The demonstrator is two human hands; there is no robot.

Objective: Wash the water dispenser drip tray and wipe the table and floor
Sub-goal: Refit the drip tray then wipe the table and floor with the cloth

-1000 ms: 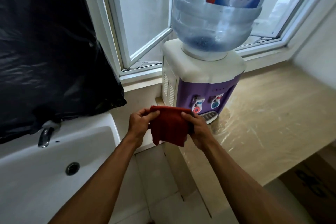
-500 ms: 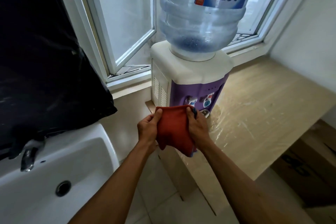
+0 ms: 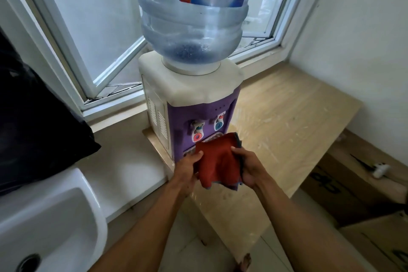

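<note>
A purple and white water dispenser (image 3: 192, 104) stands on the left end of a wet, light wooden table (image 3: 293, 121), with a big inverted water bottle (image 3: 192, 13) on top. Both hands hold a folded red cloth (image 3: 217, 161) just in front of the dispenser's taps. My left hand (image 3: 187, 170) pinches its left edge and my right hand (image 3: 249, 170) grips its right side. The cloth hides most of the grey drip tray (image 3: 209, 140); only slivers of its grille show under the taps.
A white sink (image 3: 50, 216) sits at lower left, with a black plastic bag (image 3: 33, 130) above it. Cardboard boxes (image 3: 353, 187) lie on the tiled floor (image 3: 198, 249) to the right. An open window (image 3: 106, 55) is behind the dispenser.
The view has shifted left and closer, so the dispenser now sits mid-frame. Both hands with the cloth have come lower and nearer the drip tray, covering it.
</note>
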